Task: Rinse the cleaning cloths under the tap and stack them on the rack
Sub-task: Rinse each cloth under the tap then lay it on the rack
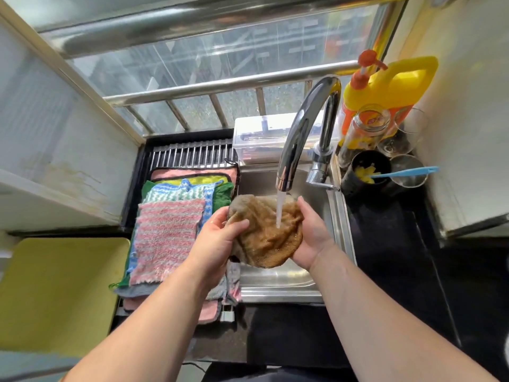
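A wet brown cloth (264, 232) is bunched between both hands over the steel sink (278, 288). Water runs from the chrome tap (303, 133) onto the middle of the cloth. My left hand (217, 241) grips the cloth's left side, thumb on top. My right hand (311, 232) cups its right side with fingers curled round the edge. To the left, a stack of cloths (168, 238) lies on the metal rack (190, 155), a pink and white striped one uppermost.
A yellow detergent jug (391, 86) with a red pump, a jar, glasses and a black cup with a blue brush (405, 172) stand right of the tap. A clear plastic box (259, 136) sits behind the sink. A yellow board (57, 293) lies at the left.
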